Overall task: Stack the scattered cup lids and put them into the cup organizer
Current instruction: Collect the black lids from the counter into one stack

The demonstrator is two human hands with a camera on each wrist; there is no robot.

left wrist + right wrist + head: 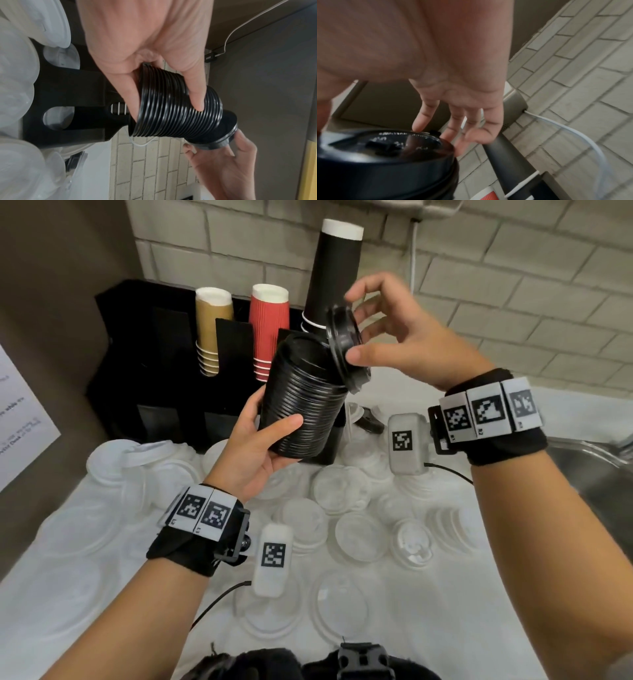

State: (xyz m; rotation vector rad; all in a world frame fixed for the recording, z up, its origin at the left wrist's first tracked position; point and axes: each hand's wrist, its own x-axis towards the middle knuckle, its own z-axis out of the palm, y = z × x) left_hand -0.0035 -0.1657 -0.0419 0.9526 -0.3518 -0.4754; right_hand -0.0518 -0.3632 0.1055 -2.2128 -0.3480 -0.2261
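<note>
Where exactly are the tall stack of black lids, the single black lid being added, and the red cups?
stack of black lids (301, 402), head view, ribbed side
single black lid (342, 337), head view, its top face
red cups (269, 316), head view, ridged side of the top cup

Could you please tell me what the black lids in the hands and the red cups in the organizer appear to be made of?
The tall stack of black lids and the single black lid look like thin glossy moulded plastic: their rims catch bright highlights. The red ribbed cups seem matte corrugated paper with white rims, showing fine vertical ridges and no shine.
</note>
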